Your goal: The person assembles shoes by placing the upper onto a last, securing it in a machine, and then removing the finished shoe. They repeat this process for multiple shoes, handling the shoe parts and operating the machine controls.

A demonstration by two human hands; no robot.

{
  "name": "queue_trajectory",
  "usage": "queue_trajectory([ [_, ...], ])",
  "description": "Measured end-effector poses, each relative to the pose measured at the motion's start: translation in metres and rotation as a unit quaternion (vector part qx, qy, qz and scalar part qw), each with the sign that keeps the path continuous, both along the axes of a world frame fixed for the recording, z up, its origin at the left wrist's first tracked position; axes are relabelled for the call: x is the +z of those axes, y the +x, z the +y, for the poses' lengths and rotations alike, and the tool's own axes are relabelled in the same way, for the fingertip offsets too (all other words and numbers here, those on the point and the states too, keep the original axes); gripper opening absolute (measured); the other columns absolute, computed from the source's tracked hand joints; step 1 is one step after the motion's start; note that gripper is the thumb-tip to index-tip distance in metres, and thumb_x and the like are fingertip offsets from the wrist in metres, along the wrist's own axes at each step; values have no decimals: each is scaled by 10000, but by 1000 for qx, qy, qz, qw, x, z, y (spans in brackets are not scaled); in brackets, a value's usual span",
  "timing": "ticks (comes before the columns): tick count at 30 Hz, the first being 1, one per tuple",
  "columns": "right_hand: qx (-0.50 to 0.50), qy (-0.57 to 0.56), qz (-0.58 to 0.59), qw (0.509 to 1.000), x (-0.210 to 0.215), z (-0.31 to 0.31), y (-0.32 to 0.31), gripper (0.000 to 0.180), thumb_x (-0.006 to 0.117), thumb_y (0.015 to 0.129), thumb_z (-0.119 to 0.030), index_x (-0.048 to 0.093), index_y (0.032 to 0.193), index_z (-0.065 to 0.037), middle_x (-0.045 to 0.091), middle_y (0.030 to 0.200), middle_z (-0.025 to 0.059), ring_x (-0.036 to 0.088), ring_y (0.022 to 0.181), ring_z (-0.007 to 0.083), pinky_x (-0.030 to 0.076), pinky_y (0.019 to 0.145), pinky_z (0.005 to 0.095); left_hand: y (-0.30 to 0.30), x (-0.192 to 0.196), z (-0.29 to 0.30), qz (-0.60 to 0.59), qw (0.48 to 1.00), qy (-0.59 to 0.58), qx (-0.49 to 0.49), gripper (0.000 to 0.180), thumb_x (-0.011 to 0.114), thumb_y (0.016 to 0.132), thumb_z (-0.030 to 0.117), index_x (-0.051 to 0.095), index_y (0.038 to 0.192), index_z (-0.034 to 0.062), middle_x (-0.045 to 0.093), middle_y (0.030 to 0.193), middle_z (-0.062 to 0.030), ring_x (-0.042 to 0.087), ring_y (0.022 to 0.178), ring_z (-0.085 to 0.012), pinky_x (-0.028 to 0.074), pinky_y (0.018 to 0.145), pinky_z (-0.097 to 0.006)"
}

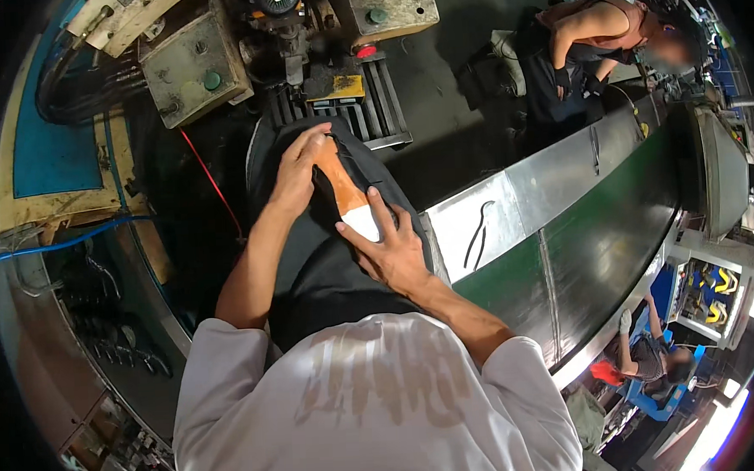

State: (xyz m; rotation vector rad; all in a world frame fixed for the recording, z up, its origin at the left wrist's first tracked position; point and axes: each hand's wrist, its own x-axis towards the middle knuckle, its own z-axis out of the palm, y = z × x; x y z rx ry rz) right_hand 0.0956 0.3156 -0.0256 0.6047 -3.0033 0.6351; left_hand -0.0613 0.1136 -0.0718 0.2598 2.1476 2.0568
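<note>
— So, what do the two hands have between them?

— A shoe last [347,195], orange along its length and white at the near end, with dark shoe material [359,171] wrapped round its far part. It lies on the person's lap, over the black apron [311,272], roughly in the middle of the view.

— And the left hand?

— The left hand [294,173] sits at the far end of the last, fingers curled down over the tip and closed on the dark material there.

— The right one?

— The right hand [392,250] is at the near, white end. Its fingers are spread and pressed flat against the side of the last, more a steadying hold than a closed fist; the thumb side I cannot tell clearly.

— What is around them?

— Ahead of the knees stands a worn machine [285,46] with beige housings and green buttons, and a black ribbed platform [371,101] just beyond the left hand. To the right runs a long conveyor [596,243] with a dark green belt and metal edge. A second person [596,49] bends over its far side, well apart from these hands. Another person [647,358] sits lower right, beyond the conveyor. A blue hose [66,241] crosses the left side.
</note>
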Motion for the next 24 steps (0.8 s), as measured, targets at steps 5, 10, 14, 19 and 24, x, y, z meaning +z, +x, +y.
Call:
queue_trajectory([
  [5, 2, -65, 17, 998, 31, 19, -38, 693, 859, 791, -170, 668, 1441, -316, 277, 1695, 271, 544, 1206, 503, 547, 1006, 547, -83, -2, -72, -237, 948, 161, 137, 618, 507, 1122, 447, 447, 1578, 35, 589, 1507, -225, 592, 1377, -347, 471, 1137, -470],
  [10, -61, -64, 68, 994, 70, 27, -85, 686, 868, 764, -107, 700, 1414, -250, 308, 1685, 282, 540, 1290, 457, 517, 1047, 527, -217, 87, -94, -49, 961, 107, 251, 711, 545, 1066, 607, 580, 1434, -1, 700, 1318, -184, 694, 1134, -272, 503, 1073, -483],
  [14, -82, -11, 126, 989, 103, 28, -137, 743, 860, 779, -117, 646, 1463, -315, 303, 1681, 270, 552, 1232, 468, 575, 952, 534, -299, 128, -61, -227, 937, 266, 23, 688, 601, 1039, 601, 567, 1443, 46, 682, 1333, -146, 679, 1149, -247, 531, 1029, -482],
  [19, -58, -14, 179, 982, 139, 0, -226, 752, 826, 824, -160, 591, 1514, -347, 311, 1669, 283, 567, 1194, 491, 590, 958, 540, -320, 127, -61, -133, 952, 275, 16, 536, 717, 1021, 366, 557, 1418, 43, 686, 1252, -104, 688, 1101, -209, 582, 954, -405],
  [24, -6, -7, 183, 983, 155, -61, -325, 777, 827, 837, -207, 546, 1537, -390, 242, 1698, 253, 550, 1194, 510, 600, 935, 571, -190, 134, -121, -109, 922, 369, 27, 639, 547, 1072, 538, 524, 1470, 38, 710, 1228, -191, 735, 1069, -309, 620, 909, -494],
])
